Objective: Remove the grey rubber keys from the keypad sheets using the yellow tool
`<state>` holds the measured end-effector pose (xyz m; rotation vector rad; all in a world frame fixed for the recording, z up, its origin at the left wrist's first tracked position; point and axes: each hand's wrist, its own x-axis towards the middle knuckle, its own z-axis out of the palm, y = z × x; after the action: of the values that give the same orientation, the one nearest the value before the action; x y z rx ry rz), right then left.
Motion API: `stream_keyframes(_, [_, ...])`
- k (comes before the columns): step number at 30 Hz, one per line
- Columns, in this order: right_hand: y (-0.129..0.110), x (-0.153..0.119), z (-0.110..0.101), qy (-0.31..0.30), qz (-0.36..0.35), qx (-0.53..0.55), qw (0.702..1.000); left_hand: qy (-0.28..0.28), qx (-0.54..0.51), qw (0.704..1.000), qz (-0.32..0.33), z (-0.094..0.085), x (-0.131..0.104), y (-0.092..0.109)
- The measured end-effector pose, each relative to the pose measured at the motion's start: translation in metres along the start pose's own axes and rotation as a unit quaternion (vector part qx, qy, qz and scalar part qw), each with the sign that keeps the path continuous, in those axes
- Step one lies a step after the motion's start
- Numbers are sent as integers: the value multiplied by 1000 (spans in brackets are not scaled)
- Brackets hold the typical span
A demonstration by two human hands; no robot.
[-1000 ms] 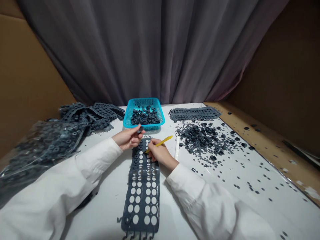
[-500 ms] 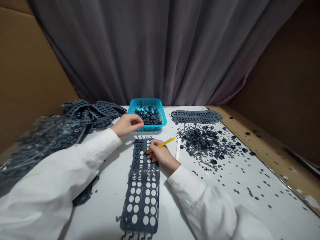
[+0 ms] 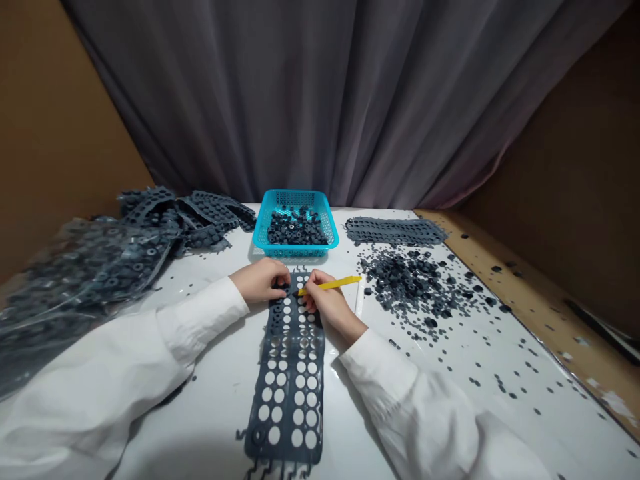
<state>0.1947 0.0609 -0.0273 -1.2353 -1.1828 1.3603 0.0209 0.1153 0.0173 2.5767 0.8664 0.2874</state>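
A long dark rubber sheet (image 3: 289,413) with rows of round holes lies lengthwise before me on the white table. Rings sit over some holes at its far left, and one ring (image 3: 258,436) at its near left corner. My left hand (image 3: 261,280) rests at the sheet's far left edge, thumb and fingers curled together; anything between them is too small to name. In my right hand (image 3: 327,303) is a slim yellow pen-like tool (image 3: 343,283), held like a pencil, its tip low over the far part of the sheet.
Behind the sheet stands a blue basket (image 3: 259,230) holding dark rings. To the left lie a clear bag of rings (image 3: 100,273) and heaped perforated sheets (image 3: 210,213). At right are a stacked sheet (image 3: 397,231) and a pile of dark scraps (image 3: 415,283), with bits scattered around.
My left hand has come from in front of the basket down to the sheet's far left edge. The yellow tool's tip has shifted slightly away from me; the view has tilted a little.
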Motion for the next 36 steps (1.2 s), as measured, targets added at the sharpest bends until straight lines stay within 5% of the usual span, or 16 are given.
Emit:
stream_keyframes(19, [-6,4,5,-30,-15,-106,994,-50,137,989,8,13,8,19])
stream_keyframes(24, [-8,4,4,-24,-9,-96,995,-62,204,975,66,17,8,13])
stream_keyframes(36, [-6,4,3,-25,-13,-91,995,-21,191,978,82,25,1,7])
